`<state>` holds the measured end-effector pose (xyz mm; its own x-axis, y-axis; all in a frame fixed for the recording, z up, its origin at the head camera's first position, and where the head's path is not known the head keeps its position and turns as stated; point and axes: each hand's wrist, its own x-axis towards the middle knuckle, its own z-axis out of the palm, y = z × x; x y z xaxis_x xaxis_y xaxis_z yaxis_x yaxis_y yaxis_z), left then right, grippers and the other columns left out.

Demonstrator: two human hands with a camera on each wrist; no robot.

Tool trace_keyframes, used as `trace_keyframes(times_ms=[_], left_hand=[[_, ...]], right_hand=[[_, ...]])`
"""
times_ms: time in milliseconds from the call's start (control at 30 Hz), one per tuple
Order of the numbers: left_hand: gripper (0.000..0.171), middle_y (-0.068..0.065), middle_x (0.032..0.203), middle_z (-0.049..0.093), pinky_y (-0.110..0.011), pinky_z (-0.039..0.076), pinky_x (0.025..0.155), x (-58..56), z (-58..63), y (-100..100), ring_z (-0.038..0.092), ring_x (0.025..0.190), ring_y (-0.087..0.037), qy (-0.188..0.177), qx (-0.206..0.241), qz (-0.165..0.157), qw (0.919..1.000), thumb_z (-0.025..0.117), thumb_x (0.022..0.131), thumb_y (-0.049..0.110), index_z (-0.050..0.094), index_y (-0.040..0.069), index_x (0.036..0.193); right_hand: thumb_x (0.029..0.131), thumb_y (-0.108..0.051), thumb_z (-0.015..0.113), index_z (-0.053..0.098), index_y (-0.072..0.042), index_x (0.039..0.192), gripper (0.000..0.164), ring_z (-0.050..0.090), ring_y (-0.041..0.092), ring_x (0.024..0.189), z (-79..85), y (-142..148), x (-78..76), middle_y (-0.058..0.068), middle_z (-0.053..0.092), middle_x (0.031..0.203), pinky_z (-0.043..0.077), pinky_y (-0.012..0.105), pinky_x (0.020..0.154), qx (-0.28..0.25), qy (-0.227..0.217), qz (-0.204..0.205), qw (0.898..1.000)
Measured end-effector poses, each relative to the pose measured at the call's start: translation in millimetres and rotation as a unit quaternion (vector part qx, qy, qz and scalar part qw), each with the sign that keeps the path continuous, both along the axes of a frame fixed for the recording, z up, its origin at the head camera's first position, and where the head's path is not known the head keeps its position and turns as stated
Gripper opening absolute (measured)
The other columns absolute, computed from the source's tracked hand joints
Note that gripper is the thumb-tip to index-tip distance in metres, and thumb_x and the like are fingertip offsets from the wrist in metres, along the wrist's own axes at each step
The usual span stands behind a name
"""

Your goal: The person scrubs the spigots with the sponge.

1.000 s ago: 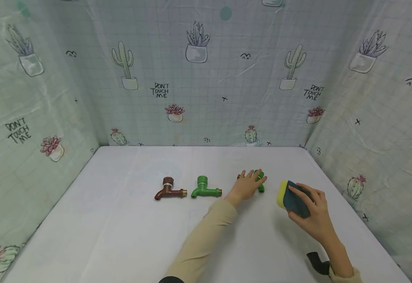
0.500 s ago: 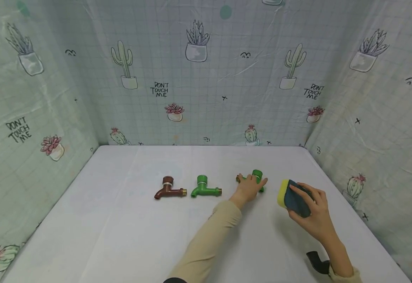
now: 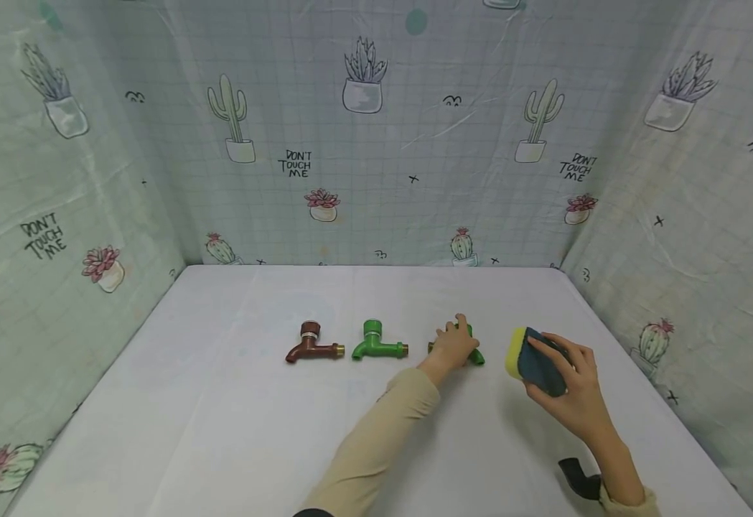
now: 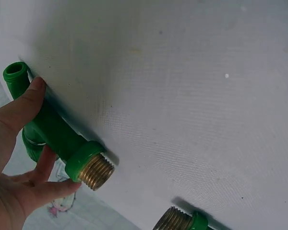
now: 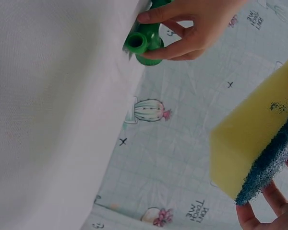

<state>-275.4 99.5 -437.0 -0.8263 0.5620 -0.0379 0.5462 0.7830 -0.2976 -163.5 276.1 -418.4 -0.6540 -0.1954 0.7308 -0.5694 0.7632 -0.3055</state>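
Observation:
My left hand (image 3: 452, 349) grips a green faucet (image 3: 476, 357) on the right side of the table, its fingers hiding most of the body in the head view. In the left wrist view the thumb lies along that faucet's pipe, and the fingers curl at its other side near the brass threaded end (image 4: 97, 172). My right hand (image 3: 578, 396), raised over the table further right, holds a sponge (image 3: 540, 363) between thumb and fingers. The sponge has a yellow foam side and a dark blue-green scouring side.
Left of my left hand, a second green faucet (image 3: 376, 343) and a brown faucet (image 3: 311, 345) lie side by side on the white table (image 3: 221, 431). A black curved piece (image 3: 578, 479) is beside my right wrist. Cactus-print cloth (image 3: 389, 143) walls the back and sides.
My left hand has gone from spread fingers over the green faucet to gripping it, and the faucet has shifted slightly toward me. The right hand and sponge have stayed nearly still.

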Motion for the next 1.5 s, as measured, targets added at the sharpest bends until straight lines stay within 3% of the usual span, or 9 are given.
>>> trace_keyframes(times_ms=[267,400,533,633,933,1000,1133,1200,1500], left_hand=[[0.039,-0.013,0.131,0.043,-0.032,0.053,0.08,-0.6,-1.5,-10.0,0.055,0.106,-0.024,0.008,0.008,-0.04,0.9991,0.057,0.087,0.028,0.049,0.033,0.125],[0.039,-0.017,0.126,0.045,-0.031,0.054,0.073,0.8,4.8,-18.0,0.057,0.101,-0.025,-0.034,0.079,-0.061,0.9945,0.058,0.085,0.029,0.052,0.028,0.123],[0.036,-0.016,0.119,0.048,-0.028,0.052,0.071,2.4,14.5,-30.6,0.058,0.095,-0.024,-0.104,0.189,-0.084,0.9728,0.059,0.084,0.027,0.053,0.021,0.118],[0.033,-0.013,0.113,0.051,-0.024,0.049,0.072,4.1,21.0,-44.0,0.056,0.094,-0.02,-0.142,0.28,-0.104,0.9438,0.059,0.085,0.027,0.053,0.018,0.116],[0.04,-0.017,0.121,0.052,-0.017,0.051,0.067,20.7,37.4,-90.9,0.064,0.084,-0.025,-0.248,0.511,-0.104,0.8161,0.057,0.087,0.017,0.049,0.005,0.125],[0.041,-0.018,0.123,0.052,-0.022,0.053,0.071,26.2,40.9,-101.1,0.064,0.087,-0.029,-0.286,0.56,-0.089,0.7724,0.056,0.088,0.015,0.048,0.005,0.126],[0.04,-0.022,0.124,0.048,-0.036,0.053,0.08,33.9,43.8,-118.8,0.063,0.095,-0.029,-0.372,0.648,-0.055,0.6628,0.053,0.089,0.011,0.046,0.005,0.127],[0.039,-0.021,0.124,0.048,-0.037,0.052,0.081,33.8,40.3,-125.7,0.062,0.095,-0.024,-0.396,0.673,-0.045,0.6229,0.053,0.09,0.015,0.046,0.007,0.127],[0.044,-0.026,0.128,0.043,-0.039,0.051,0.084,56.8,37.3,-154.9,0.059,0.102,-0.025,-0.469,0.714,0.005,0.5201,0.045,0.093,0.017,0.035,0.007,0.135]], right_hand=[[0.072,-0.032,0.071,0.057,-0.013,0.119,0.053,0.033,0.019,0.104,1.7,-1.4,-0.4,0.019,0.046,0.124,0.033,0.046,0.074,0.003,0.008,0.007,1.0],[0.074,-0.04,0.068,0.057,-0.013,0.119,0.053,0.032,0.016,0.104,2.4,-3.0,-0.8,0.018,0.046,0.123,0.032,0.046,0.074,0.002,0.011,0.011,1.0],[0.063,-0.017,0.078,0.057,-0.014,0.119,0.06,0.033,0.019,0.103,3.5,-7.5,-1.0,0.018,0.047,0.123,0.032,0.043,0.072,0.005,0.012,0.012,1.0],[0.051,-0.001,0.079,0.057,-0.014,0.119,0.072,0.033,0.02,0.103,2.9,-11.6,-2.5,0.017,0.048,0.123,0.033,0.041,0.071,0.009,0.013,0.013,1.0],[0.062,-0.015,0.075,0.056,-0.015,0.119,0.06,0.034,0.018,0.104,4.2,-23.0,-9.4,0.016,0.047,0.124,0.035,0.04,0.071,0.031,0.006,0.036,0.999],[0.063,-0.015,0.075,0.056,-0.016,0.12,0.061,0.034,0.019,0.104,5.3,-26.5,-10.4,0.015,0.047,0.124,0.036,0.041,0.07,0.038,0.002,0.042,0.998],[0.06,-0.013,0.076,0.054,-0.018,0.122,0.066,0.034,0.021,0.105,6.0,-35.4,-12.9,0.012,0.045,0.126,0.036,0.042,0.071,0.054,-0.008,0.055,0.997],[0.061,-0.015,0.076,0.053,-0.019,0.123,0.066,0.034,0.021,0.105,7.0,-41.2,-14.8,0.011,0.045,0.127,0.036,0.042,0.073,0.06,-0.009,0.066,0.996],[0.064,-0.02,0.074,0.051,-0.023,0.125,0.066,0.034,0.023,0.107,13.7,-76.0,-21.8,0.008,0.043,0.129,0.035,0.046,0.078,0.092,-0.011,0.124,0.988]])
